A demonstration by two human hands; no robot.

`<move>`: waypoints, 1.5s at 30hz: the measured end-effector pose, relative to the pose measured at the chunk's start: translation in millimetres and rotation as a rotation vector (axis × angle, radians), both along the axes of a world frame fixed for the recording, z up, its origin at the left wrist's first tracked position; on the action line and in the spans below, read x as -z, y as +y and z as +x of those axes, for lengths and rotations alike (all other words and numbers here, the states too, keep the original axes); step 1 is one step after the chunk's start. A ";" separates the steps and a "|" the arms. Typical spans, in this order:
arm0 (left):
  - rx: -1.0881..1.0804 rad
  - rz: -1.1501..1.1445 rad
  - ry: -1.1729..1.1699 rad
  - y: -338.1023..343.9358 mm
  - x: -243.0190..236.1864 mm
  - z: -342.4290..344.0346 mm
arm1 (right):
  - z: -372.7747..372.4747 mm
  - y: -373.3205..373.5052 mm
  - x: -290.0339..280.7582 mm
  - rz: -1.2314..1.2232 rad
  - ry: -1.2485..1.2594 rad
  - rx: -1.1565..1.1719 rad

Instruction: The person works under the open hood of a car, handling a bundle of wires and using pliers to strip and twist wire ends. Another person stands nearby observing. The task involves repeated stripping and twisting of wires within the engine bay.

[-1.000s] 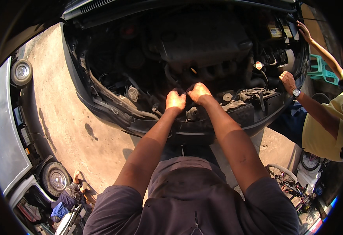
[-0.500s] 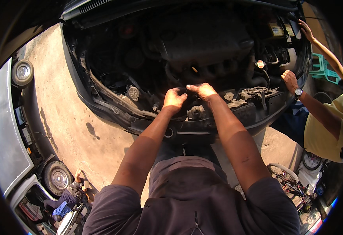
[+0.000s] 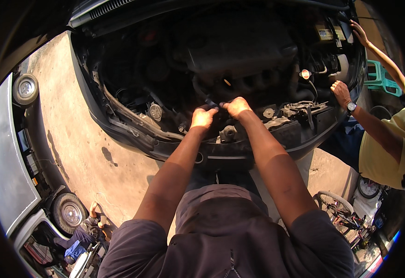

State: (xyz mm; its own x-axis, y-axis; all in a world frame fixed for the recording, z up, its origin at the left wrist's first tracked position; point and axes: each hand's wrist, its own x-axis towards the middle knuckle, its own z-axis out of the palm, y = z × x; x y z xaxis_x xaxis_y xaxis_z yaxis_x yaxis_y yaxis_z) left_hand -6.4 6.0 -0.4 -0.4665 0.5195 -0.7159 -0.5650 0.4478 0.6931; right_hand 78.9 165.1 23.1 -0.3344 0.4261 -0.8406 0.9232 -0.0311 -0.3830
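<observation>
Since the earlier frame, the thumb of the right hand [image 3: 237, 107] has been lowered a little, and a dark slender part [image 3: 210, 102] between the hands is now shown more clearly, bluish where lit. It is located beside both thumbs, toward the front of an engine bay [image 3: 289, 135]. Right hand and left hand [image 3: 202, 118] are held narrow, fingers curled; whether anything is gripped cannot be told. Within the shaded bay, a black engine cover [image 3: 242, 53] is seen beyond the hands, and a battery [image 3: 325, 34] is housed toward the far right corner. Near the right rim, a fist [image 3: 340, 94] is held by a co-worker [image 3: 382, 155] in yellow. Sunlit concrete [image 3: 87, 134], darkly stained, is flanked by a grey vehicle [image 3: 10, 162] at left and a green stool [image 3: 380, 81] at right
</observation>
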 end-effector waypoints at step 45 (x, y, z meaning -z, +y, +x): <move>-0.210 -0.059 -0.257 2.0 5.3 6.1 | -2.4 -13.8 -32.1 0.194 0.007 -0.275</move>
